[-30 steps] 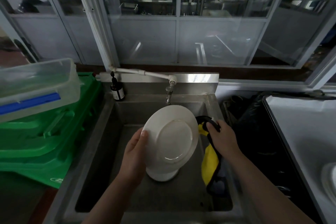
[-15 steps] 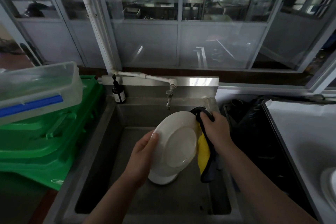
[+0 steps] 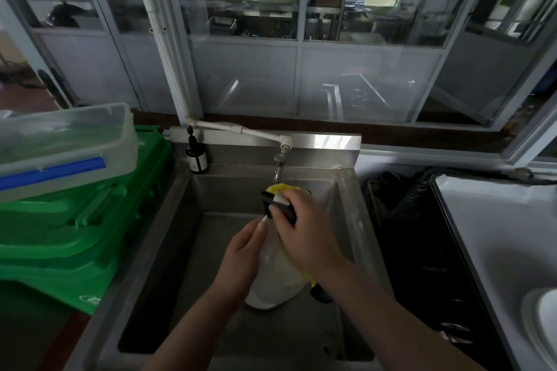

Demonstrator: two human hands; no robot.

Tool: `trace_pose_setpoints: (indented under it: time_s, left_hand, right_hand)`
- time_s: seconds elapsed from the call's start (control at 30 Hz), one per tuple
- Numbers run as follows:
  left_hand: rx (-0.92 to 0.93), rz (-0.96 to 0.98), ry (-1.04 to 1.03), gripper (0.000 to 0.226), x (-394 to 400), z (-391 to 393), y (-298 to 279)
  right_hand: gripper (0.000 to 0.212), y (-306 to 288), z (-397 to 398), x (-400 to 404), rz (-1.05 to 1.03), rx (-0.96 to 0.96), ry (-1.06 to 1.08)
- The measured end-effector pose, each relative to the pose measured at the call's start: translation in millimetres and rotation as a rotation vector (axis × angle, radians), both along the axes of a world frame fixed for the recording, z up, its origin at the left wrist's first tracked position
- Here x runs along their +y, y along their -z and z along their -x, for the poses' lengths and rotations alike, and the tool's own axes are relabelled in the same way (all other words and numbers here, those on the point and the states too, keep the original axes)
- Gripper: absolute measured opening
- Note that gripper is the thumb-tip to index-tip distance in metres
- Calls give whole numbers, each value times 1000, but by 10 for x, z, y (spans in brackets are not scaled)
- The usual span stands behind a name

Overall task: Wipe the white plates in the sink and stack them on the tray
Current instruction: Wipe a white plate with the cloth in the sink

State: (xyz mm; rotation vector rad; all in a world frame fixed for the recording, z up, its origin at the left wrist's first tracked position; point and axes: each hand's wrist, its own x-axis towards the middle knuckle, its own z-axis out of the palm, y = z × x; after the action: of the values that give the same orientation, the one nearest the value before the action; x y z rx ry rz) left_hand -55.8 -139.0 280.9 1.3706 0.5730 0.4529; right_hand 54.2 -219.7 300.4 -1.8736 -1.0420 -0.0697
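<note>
- Nearest: left hand [image 3: 241, 253] gripping the near-left edge of a white plate [image 3: 275, 274], thumb laid along the rim, plate held tilted on edge over the sink [image 3: 180, 250].
- Just beyond: right hand [image 3: 304, 232] spread flat over a yellow-and-black cloth [image 3: 281, 193], pressing it against the plate's upper face — fingers curled over the cloth's top fold, cloth wrapped past the far rim.
- Step in hand, by the look of it: wiping this plate, mid-stroke.
- Plate itself: plain, white, mostly hidden by both hands; wet or dry, cannot tell.
- Beneath it, a pale rounded edge in the basin — possibly more plates, too hidden to say.
- Next move likely calls for turning the plate to reach the other face, then carrying it right to the tray [image 3: 488, 250], where a white dish edge [image 3: 542, 319] shows at the frame's border.
- Farther back: tap [image 3: 278, 166], dark bottle [image 3: 196, 156], green crates [image 3: 78, 220] on the left, glass partition behind.
</note>
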Motion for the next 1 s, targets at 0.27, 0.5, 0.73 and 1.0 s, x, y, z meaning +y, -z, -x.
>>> trace_pose_setpoints:
  time_s: [0.27,0.5,0.73,1.0]
  left_hand:
    - [24,30,-25,33,-51,131,55]
    - [14,53,-41,33,-102,248,59]
    - [-2,94,-96,31,-131,266,85]
    - [-15,26,-103,31,-181,232,38]
  right_hand:
    - [19,120,55,-34,39,-92,-20]
    - [8,189,-199,-124,24,113,180]
    - [19,437,-310,-282,-9,475,358]
    - [17,663,-256,-340,-161,976,508]
